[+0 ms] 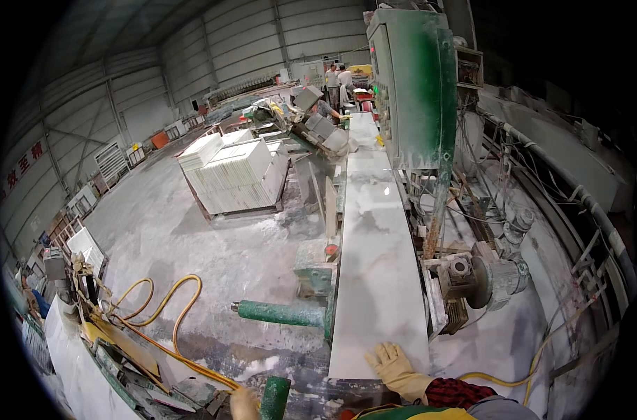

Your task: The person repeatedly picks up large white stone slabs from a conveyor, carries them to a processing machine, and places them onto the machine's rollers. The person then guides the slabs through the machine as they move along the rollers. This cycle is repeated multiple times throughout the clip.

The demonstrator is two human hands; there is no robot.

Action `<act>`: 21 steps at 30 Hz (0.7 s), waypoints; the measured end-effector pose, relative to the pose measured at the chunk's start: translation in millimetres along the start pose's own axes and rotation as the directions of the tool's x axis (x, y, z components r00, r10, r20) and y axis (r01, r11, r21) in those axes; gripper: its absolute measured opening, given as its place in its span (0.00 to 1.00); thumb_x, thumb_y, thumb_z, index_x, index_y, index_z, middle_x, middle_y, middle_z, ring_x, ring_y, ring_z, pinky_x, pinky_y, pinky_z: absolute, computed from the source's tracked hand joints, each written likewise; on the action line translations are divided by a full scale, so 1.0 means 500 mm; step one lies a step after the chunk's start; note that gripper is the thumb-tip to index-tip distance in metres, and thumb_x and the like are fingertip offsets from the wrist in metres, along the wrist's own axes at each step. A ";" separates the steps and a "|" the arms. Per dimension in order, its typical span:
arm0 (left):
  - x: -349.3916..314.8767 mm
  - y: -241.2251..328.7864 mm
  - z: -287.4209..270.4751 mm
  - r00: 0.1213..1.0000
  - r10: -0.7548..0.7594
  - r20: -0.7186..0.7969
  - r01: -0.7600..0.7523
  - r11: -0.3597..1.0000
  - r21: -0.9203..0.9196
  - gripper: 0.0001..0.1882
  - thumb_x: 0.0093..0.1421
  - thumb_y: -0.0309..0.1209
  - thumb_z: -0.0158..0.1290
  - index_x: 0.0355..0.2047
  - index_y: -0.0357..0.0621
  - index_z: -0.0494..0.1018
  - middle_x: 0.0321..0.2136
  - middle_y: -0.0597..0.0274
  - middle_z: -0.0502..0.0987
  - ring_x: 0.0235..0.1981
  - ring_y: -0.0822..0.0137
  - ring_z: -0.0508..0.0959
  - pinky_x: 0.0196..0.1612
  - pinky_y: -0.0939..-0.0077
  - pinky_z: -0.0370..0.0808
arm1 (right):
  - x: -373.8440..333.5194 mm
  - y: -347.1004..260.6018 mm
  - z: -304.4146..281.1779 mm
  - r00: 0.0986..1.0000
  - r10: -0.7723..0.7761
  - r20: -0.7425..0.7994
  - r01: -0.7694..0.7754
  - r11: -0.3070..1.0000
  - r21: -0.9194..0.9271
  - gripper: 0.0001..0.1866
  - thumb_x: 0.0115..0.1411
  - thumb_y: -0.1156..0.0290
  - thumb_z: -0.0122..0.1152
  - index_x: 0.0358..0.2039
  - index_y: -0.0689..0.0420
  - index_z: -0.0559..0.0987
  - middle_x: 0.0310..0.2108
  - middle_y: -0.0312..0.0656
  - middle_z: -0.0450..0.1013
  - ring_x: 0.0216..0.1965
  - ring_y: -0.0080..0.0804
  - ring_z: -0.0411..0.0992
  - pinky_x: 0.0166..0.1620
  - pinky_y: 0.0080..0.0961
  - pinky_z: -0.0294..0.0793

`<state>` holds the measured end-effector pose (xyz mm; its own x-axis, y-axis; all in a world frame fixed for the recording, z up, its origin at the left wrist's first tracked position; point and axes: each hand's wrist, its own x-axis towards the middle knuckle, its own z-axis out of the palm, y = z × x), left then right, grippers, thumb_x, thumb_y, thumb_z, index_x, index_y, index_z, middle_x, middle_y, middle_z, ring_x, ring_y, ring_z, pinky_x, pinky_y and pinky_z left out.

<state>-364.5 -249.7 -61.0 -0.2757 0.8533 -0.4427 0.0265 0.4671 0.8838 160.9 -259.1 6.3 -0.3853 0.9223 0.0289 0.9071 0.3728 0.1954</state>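
A long white stone slab runs away from me along a conveyor line. My right hand, in a pale yellow work glove, lies on the slab's near end with its fingers spread, open and holding nothing. At the lower edge my left hand is smeared by motion, and its fingers cannot be made out. It is close to a green roller post and the end of a yellow hose. A second green roller juts out to the left of the slab.
White slabs stand stacked on the floor left of the line. A green cabinet and a dusty motor flank its right side. Farther along, a worker's arm reaches toward the line. At lower left is a machine frame.
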 end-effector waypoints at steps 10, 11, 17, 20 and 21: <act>-0.487 -0.216 -0.415 0.582 0.467 -0.666 0.694 0.143 0.706 0.25 0.70 0.43 0.55 0.63 0.45 0.78 0.63 0.48 0.78 0.65 0.47 0.76 0.68 0.45 0.71 | 0.013 0.014 -0.015 0.999 -0.020 -0.046 0.020 1.000 0.018 0.34 0.70 0.68 0.49 0.77 0.50 0.63 0.68 0.58 0.66 0.69 0.62 0.63 0.70 0.60 0.60; -0.502 -0.225 -0.410 0.575 0.484 -0.659 0.710 0.105 0.697 0.25 0.70 0.44 0.55 0.62 0.45 0.79 0.63 0.49 0.78 0.65 0.47 0.76 0.68 0.45 0.71 | 0.014 0.016 -0.019 0.998 -0.025 -0.053 0.025 1.000 0.003 0.34 0.70 0.68 0.49 0.77 0.50 0.64 0.68 0.58 0.66 0.69 0.62 0.63 0.70 0.60 0.60; -0.517 -0.301 -0.359 0.496 0.657 -0.568 0.773 -0.036 0.633 0.24 0.71 0.44 0.53 0.63 0.52 0.79 0.69 0.48 0.73 0.69 0.38 0.71 0.69 0.37 0.67 | 0.019 0.024 -0.029 0.999 -0.022 -0.042 0.022 1.000 -0.004 0.32 0.72 0.67 0.47 0.77 0.51 0.64 0.72 0.60 0.62 0.71 0.62 0.62 0.73 0.60 0.57; -0.502 -0.284 -0.348 0.478 0.665 -0.574 0.785 -0.029 0.619 0.23 0.71 0.44 0.53 0.64 0.56 0.78 0.70 0.47 0.72 0.70 0.38 0.70 0.69 0.35 0.67 | 0.017 0.032 0.002 0.999 0.004 -0.037 -0.003 0.999 0.038 0.35 0.69 0.67 0.49 0.77 0.51 0.61 0.73 0.63 0.60 0.71 0.67 0.62 0.73 0.61 0.57; -0.503 -0.278 -0.346 0.457 0.668 -0.587 0.787 0.004 0.617 0.23 0.71 0.43 0.52 0.65 0.58 0.77 0.70 0.47 0.72 0.70 0.38 0.70 0.68 0.35 0.67 | 0.019 0.035 -0.003 1.000 0.008 -0.015 -0.007 0.999 0.043 0.34 0.70 0.67 0.48 0.77 0.50 0.62 0.73 0.61 0.60 0.72 0.65 0.61 0.74 0.60 0.56</act>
<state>-465.2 -569.4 -46.2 -0.6722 0.5659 0.4775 0.3762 0.8165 -0.4380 172.8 -244.3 11.5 -0.3805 0.9237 0.0452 0.9163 0.3699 0.1533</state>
